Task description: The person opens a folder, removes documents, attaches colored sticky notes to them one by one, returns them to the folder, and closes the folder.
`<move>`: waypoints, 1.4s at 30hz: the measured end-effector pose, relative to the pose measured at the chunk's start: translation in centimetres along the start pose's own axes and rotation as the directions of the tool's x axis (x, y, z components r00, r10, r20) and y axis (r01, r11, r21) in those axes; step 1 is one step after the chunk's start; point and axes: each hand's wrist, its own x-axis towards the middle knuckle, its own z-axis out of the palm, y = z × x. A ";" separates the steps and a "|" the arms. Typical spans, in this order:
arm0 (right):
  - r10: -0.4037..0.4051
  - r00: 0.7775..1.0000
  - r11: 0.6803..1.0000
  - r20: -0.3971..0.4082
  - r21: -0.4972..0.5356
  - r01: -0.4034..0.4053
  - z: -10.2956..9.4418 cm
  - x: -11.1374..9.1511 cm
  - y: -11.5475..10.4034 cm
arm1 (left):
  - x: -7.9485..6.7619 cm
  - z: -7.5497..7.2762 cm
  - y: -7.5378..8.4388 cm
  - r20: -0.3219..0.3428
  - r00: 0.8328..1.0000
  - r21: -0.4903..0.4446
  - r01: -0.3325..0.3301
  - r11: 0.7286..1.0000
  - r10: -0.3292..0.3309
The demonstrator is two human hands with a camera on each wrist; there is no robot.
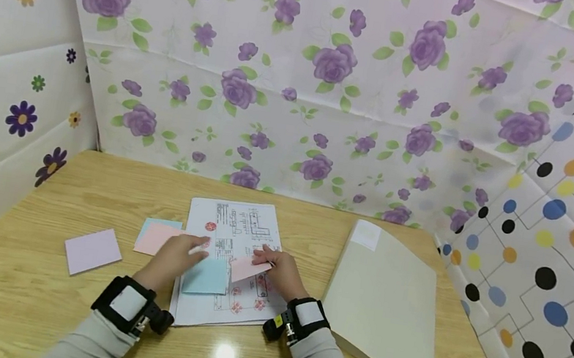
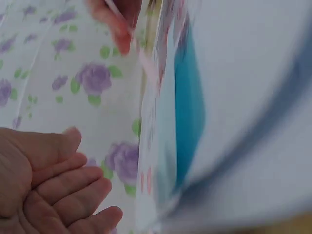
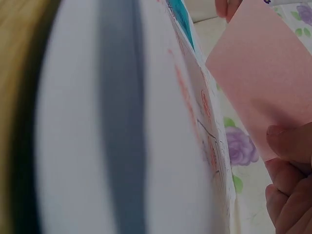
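Note:
My right hand (image 1: 283, 271) pinches a pink paper note (image 1: 247, 270) between thumb and fingers, above a stack of printed sheets (image 1: 198, 215). The same note (image 3: 268, 63) fills the upper right of the right wrist view, with the thumb across its lower part. On the sheets lies a light blue note (image 1: 206, 278). Beside that blue note is my left hand (image 1: 176, 258), its fingers loosely extended. In the left wrist view this hand (image 2: 53, 185) shows its palm and holds nothing.
Left of the sheets, a second pink note (image 1: 157, 238) overlaps another blue one (image 1: 165, 222). Farther left lies a lilac note (image 1: 93, 252). A cream folder (image 1: 386, 299) stands tilted at the right. Floral cloth (image 1: 284, 123) hangs behind the wooden table (image 1: 14, 287).

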 end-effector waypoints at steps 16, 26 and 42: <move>0.025 0.999 0.999 0.023 -0.021 -0.024 0.3 0.7 0.5 | 0.8 4.3 2.7 0.285 0.941 0.083 -0.212 0.974 0.180; 0.046 0.999 0.998 0.026 -0.052 -0.045 -0.4 0.2 -0.1 | 0.6 4.6 2.4 0.315 0.931 0.122 -0.231 0.965 0.183; -0.058 0.975 0.914 0.213 -0.382 0.138 1.2 -0.2 -3.3 | 0.5 4.5 2.9 0.320 0.930 0.180 -0.244 0.953 0.178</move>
